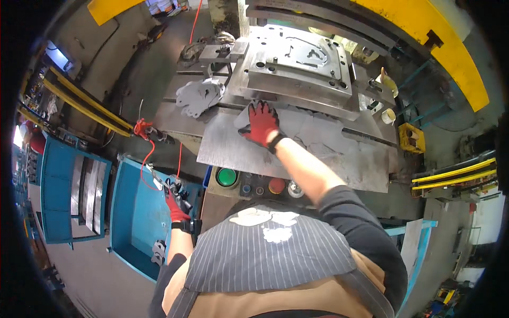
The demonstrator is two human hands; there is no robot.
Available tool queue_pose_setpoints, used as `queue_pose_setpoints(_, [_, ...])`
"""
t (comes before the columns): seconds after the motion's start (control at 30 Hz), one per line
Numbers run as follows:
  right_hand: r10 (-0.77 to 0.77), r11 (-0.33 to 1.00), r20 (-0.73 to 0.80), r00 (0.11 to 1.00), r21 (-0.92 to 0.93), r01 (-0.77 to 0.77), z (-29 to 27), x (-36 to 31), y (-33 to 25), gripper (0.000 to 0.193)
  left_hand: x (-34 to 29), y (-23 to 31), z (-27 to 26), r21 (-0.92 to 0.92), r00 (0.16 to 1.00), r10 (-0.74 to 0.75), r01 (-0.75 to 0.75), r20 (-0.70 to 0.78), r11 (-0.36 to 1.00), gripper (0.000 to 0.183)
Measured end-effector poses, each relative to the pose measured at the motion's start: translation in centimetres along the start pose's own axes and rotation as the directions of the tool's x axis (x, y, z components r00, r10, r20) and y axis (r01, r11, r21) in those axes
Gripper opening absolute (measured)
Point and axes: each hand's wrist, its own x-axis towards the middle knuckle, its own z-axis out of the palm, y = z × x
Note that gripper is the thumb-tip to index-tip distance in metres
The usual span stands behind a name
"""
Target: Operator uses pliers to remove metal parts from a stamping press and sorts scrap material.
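My right hand (261, 124), in a red glove with dark fingertips, lies with its fingers spread on a flat grey metal sheet (297, 123). That sheet rests on a wide steel plate (233, 146) in front of a die block (299, 87). Low at the left, my left hand (176, 208), gloved the same way, is closed round a dark and silver tool that looks like an air gun (173, 188), beside a looping red hose (143, 168). Its fingers show only in part. Several cut grey metal parts (200, 98) lie piled left of the die.
A green button (226, 177) and a red button (276, 185) sit on a panel below the plate's front edge. A blue bin (119, 212) stands at the left, beside a blue rack (55, 185). Yellow press framing (458, 69) arches overhead. A yellow crate (411, 138) is at the right.
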Motion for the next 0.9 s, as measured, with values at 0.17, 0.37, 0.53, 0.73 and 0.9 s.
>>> queue_pose_setpoints(0.17, [-0.007,0.907,-0.012,1.0,-0.421,0.001,4.8,-0.3,-1.1,0.055,-2.7,2.4,4.0,0.084,0.988,0.034,-0.047,0.149,0.995,0.035])
queue_pose_setpoints(0.37, [-0.259,0.965,-0.079,0.963,-0.047,0.256,-1.1,-8.5,1.3,0.044,-3.7,4.8,11.4,0.139,0.893,0.053,-0.128,0.446,0.982,0.029])
queue_pose_setpoints(0.53, [0.324,0.761,-0.531,0.783,0.638,0.117,-7.2,-14.4,9.4,0.033,-4.9,9.2,22.2,0.211,0.58,-0.133,-0.068,0.803,0.975,0.033])
queue_pose_setpoints(0.73, [0.624,-0.563,0.178,0.761,0.778,0.28,-4.1,-27.2,18.3,0.022,-4.1,8.5,38.8,0.234,0.149,-0.209,-0.178,0.967,0.956,0.034])
queue_pose_setpoints(0.9, [0.699,-0.611,0.291,0.653,0.717,0.335,-6.9,-30.4,15.0,0.026,0.3,2.8,44.7,0.132,0.2,0.051,-0.796,0.978,0.59,0.027])
